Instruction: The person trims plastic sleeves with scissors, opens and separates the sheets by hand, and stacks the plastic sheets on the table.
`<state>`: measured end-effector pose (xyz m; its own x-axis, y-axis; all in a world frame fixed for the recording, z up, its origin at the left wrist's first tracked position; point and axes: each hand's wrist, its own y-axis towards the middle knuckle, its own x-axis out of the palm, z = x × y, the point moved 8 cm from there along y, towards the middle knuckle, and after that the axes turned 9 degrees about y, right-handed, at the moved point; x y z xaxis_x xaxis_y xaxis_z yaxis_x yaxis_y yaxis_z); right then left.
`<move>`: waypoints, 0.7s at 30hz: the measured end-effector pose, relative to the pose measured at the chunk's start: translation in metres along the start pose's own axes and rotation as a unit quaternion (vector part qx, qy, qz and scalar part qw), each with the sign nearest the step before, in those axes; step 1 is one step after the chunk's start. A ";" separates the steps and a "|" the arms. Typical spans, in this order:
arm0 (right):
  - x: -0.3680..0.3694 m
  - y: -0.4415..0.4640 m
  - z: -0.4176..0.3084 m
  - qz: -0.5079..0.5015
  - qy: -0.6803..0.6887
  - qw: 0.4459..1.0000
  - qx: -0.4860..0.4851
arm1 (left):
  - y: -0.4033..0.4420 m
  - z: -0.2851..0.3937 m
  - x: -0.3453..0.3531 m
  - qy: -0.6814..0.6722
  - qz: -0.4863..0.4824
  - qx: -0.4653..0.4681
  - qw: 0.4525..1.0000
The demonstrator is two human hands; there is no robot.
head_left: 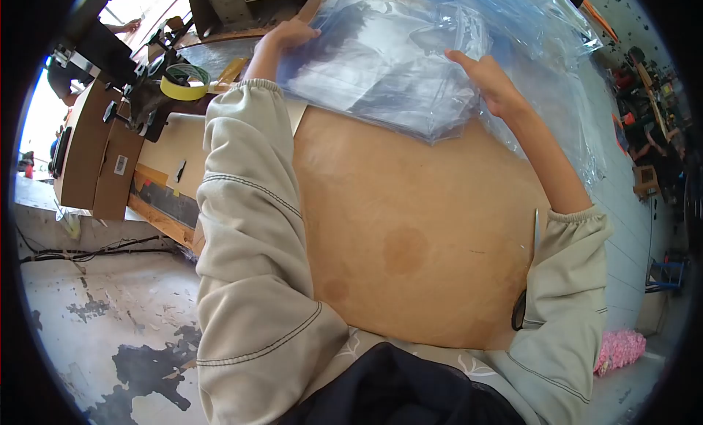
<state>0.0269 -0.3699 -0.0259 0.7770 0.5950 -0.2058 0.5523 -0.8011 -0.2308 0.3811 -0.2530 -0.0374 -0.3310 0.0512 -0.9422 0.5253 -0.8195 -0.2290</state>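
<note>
A stack of clear plastic bags (381,66) lies at the far side of the brown work surface (410,205). My left hand (291,35) is at the stack's left edge, its fingers closed at the plastic. On the right, my right hand (487,77) is over the plastic, thumb stretched out toward the bags; its other fingers are hidden beneath or behind the hand. More loose, crinkled plastic film (542,29) spreads behind and to the right of the stack.
Yellow tape roll (184,83) by a dark metal machine (146,95) at left, beside a cardboard box (99,146). Scissors (537,231) lie partly under my right sleeve at the surface's right edge. A pink bundle (621,352) is on the floor. People are in the background.
</note>
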 end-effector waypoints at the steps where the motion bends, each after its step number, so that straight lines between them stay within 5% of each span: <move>1: 0.001 0.003 -0.001 -0.027 0.011 0.999 0.016 | -0.002 0.006 0.000 -0.009 0.006 0.022 1.000; 5: 0.000 0.000 -0.011 0.003 -0.036 0.999 0.000 | -0.020 0.010 -0.009 -0.058 -0.082 -0.041 0.994; 11: 0.012 -0.009 0.001 -0.099 0.184 0.974 0.084 | -0.035 -0.015 0.000 -0.129 -0.056 -0.139 0.980; 14: 0.016 -0.017 0.008 -0.049 0.253 0.963 0.079 | -0.051 0.003 -0.005 -0.149 -0.089 -0.061 0.983; 21: 0.006 -0.063 -0.030 -0.012 0.243 0.970 0.019 | -0.044 0.008 -0.012 -0.200 -0.012 -0.056 0.978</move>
<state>0.0056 -0.3177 0.0164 0.8201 0.5048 0.2697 0.5672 -0.7794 -0.2661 0.3552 -0.2221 -0.0139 -0.6130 -0.1765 -0.7702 0.5888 -0.7520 -0.2964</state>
